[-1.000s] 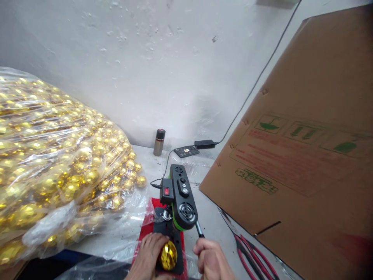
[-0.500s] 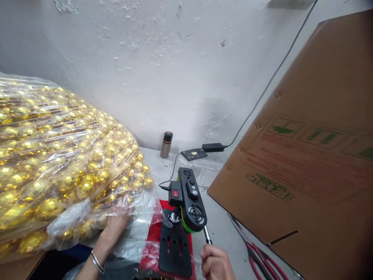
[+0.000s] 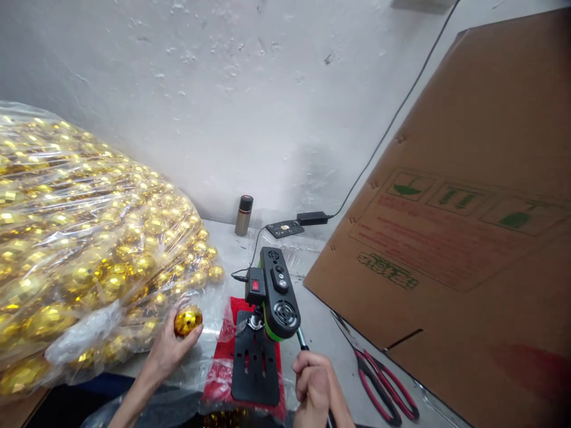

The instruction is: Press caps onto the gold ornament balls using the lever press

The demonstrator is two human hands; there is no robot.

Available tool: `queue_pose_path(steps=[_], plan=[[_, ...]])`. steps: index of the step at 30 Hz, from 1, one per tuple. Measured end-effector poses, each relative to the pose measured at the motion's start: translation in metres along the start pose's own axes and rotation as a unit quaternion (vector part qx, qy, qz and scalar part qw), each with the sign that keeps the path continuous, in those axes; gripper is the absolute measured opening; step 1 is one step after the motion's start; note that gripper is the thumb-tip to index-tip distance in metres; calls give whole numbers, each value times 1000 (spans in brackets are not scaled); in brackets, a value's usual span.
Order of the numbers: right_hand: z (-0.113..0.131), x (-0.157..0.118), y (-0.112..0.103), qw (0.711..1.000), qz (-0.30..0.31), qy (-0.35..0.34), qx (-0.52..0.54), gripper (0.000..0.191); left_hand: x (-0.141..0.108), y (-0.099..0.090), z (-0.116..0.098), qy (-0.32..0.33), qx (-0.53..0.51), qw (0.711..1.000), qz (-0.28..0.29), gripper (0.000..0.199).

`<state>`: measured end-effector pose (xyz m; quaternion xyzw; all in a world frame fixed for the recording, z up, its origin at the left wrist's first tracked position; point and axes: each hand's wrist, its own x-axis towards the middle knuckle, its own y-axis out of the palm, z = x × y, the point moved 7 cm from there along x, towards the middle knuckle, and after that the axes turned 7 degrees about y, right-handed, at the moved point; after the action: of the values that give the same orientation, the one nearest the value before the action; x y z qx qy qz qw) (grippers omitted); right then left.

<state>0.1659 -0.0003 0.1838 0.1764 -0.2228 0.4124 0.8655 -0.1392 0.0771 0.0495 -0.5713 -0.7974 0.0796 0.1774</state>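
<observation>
My left hand (image 3: pixel 167 351) holds a shiny gold ball (image 3: pixel 188 321) between thumb and fingers, beside a large clear plastic bag (image 3: pixel 89 238) full of gold balls. My right hand (image 3: pixel 314 380) is wrapped round the black grip of a metal-shafted handle (image 3: pixel 302 340) at the machine's right side. The machine has a long black top (image 3: pixel 280 291), a small box with a red switch (image 3: pixel 255 284), and a slotted black base plate (image 3: pixel 255 368) on a red mat (image 3: pixel 223 362).
A large cardboard box (image 3: pixel 446 238) leans at the right. Red-handled scissors (image 3: pixel 386 386) lie beside it. Near the wall are a bottle (image 3: pixel 243 216), a patterned flat item (image 3: pixel 284 229) and a black adapter (image 3: pixel 313 218) with a cord.
My left hand has come out of the plastic bag with a gold ball in its fingers. My right hand stays on the handle. The view has shifted slightly to the right.
</observation>
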Motion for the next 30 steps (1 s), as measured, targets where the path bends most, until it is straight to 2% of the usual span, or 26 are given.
queue_pose_path(steps=[1,2,4,6,7,9,11,14,19,22,25,30], plan=[[1,2,1,1000,-3,4,0,54,-16,11,7,-62,-91,994,13,65],[2,3,1,1000,-7,15,-1,52,-32,25,12,-123,-185,975,30,66],[3,7,2,999,-11,31,-2,48,-63,58,17,-230,-332,913,59,62],[7,9,3,1000,4,3,0,46,-82,84,16,-298,-409,862,44,55],[9,11,3,1000,15,-13,1,45,-86,95,14,-316,-427,847,35,52],[10,12,3,999,34,-37,-2,45,-86,112,7,-328,-437,837,30,52],[9,13,2,998,45,-47,-5,43,-79,123,0,-318,-424,846,46,58],[11,12,2,996,63,-69,-6,41,-67,136,-6,-286,-379,877,71,72],[10,12,1,994,82,-77,-15,38,-61,152,3,-214,-280,932,87,92],[12,11,1,993,81,-91,-4,38,-65,157,10,-168,-237,950,117,88],[14,9,3,994,76,-80,1,40,-70,156,6,-113,-172,965,162,81],[12,3,3,999,49,12,7,45,-67,143,-25,44,3,987,152,56]])
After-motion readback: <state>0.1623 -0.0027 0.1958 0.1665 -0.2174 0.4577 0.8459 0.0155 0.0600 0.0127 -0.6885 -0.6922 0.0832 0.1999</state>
